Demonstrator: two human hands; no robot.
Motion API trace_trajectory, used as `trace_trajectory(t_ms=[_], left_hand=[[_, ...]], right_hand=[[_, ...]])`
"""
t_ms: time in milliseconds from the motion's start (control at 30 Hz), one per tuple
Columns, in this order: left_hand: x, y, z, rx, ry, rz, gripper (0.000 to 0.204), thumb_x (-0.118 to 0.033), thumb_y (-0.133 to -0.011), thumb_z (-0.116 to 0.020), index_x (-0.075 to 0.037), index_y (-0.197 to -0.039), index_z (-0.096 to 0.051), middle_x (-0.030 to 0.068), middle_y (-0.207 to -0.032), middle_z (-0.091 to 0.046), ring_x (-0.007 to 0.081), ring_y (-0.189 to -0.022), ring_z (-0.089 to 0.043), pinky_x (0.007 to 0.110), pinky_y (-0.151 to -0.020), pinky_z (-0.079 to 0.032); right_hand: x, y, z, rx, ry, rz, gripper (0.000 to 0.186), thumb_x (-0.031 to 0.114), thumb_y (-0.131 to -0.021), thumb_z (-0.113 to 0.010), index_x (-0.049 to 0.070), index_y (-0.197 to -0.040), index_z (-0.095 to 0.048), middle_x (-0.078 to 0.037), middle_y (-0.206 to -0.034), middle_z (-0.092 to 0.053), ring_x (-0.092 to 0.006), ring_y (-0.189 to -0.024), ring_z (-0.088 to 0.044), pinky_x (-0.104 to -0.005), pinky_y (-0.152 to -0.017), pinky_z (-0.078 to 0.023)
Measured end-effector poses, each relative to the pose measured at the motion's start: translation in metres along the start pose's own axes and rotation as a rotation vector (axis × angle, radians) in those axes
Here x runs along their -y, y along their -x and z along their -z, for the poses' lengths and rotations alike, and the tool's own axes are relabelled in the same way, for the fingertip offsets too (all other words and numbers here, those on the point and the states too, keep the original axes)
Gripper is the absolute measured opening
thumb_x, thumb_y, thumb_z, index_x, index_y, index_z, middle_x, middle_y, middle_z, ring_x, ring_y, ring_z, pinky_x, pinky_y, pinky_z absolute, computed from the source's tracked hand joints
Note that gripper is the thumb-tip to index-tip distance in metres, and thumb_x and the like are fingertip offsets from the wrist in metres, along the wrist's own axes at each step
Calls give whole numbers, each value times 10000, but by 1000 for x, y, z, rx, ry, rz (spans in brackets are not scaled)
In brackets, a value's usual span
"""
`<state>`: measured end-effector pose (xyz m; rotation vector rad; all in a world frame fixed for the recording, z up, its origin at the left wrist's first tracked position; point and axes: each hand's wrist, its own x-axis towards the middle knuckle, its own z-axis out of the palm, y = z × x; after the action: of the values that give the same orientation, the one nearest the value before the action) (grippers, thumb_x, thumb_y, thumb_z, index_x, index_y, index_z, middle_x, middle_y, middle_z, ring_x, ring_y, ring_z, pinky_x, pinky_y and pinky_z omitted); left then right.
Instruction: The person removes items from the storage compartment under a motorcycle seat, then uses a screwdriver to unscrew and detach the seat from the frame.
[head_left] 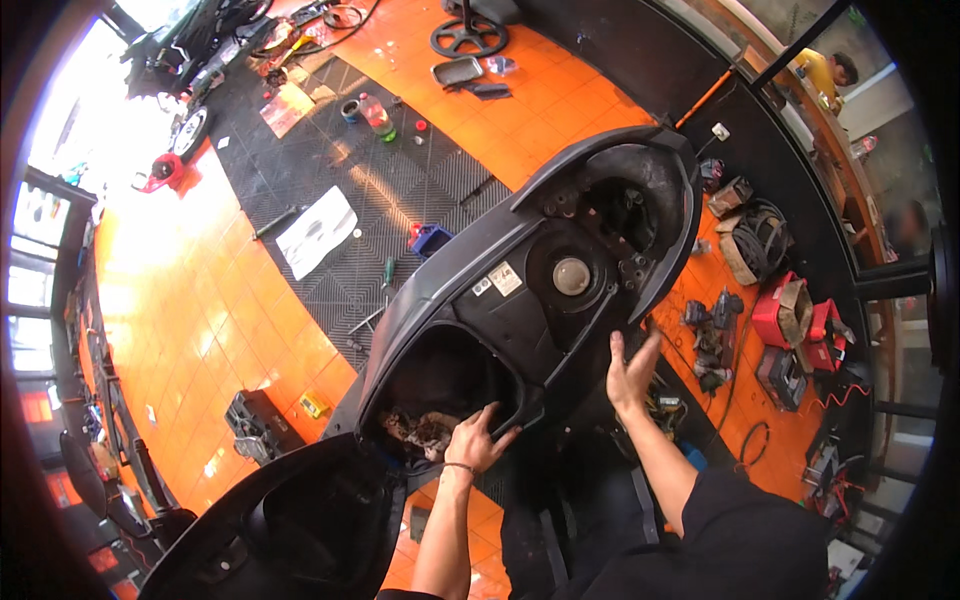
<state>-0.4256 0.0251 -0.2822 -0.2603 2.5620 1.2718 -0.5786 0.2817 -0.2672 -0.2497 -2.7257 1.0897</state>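
A black scooter body [470,270] lies diagonally before me, its seat [290,520] swung up at the lower left. In the storage compartment [440,365] there is a crumpled, dirty rag [425,432]. My left hand [478,440] rests at the compartment's near rim beside the rag, index finger and thumb apart; some fingers are hidden. The round fuel cap [571,277] sits farther along, next to a small white label [505,279]. My right hand [632,370] is open beside the scooter's right flank, thumb raised, fingertips close to the panel; whether they touch it I cannot tell.
A ribbed black mat [330,150] carries a bottle [377,117], a paper sheet [318,232] and a green-handled screwdriver [388,272]. Power tools [715,325] and red cases [785,305] stand at right. A person [825,75] is behind glass. A dark toolbox [262,425] sits at left.
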Motion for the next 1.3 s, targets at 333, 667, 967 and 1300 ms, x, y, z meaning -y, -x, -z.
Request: trace_trajectory(t_ms=[333, 667, 967, 1300], left_hand=[[4, -2, 4, -20, 56, 52, 785, -518, -838, -794, -28, -1404, -556, 262, -1201, -696, 434, -1104, -682, 479, -968, -560], [-6, -7, 2, -435, 443, 258, 667, -237, -832, -847, -14, -1396, -571, 166, -1016, -708, 301, -870, -727, 381, -802, -597], [-129, -142, 32, -718, -162, 140, 722, -280, -870, -770, -56, -1497, -490, 229, -1600, -363, 423, -1501, -316, 540, -1227, -263], [-77, -174, 80, -572, -205, 173, 1117, -617, -746, -822, -96, -1603, -332, 201, -1652, -306, 414, -1553, -231, 564, -1268, -181]], right_hand=[[113, -149, 22, 228, 240, 670, 268, 174, -922, -721, 51, -1159, -702, -101, -1047, -707, -311, -1020, -628, -448, -948, -462], [94, -173, 2, 514, 305, 759, 272, 235, -935, -711, -1, -1070, -693, -161, -968, -674, -360, -943, -631, -448, -861, -483], [98, -170, 0, 492, 349, 778, 298, 253, -946, -711, 17, -1127, -685, -135, -1034, -649, -346, -975, -610, -460, -872, -473], [91, -176, -3, 564, 243, 710, 302, 161, -940, -733, -37, -1155, -658, -190, -1042, -655, -387, -961, -637, -460, -842, -532]])
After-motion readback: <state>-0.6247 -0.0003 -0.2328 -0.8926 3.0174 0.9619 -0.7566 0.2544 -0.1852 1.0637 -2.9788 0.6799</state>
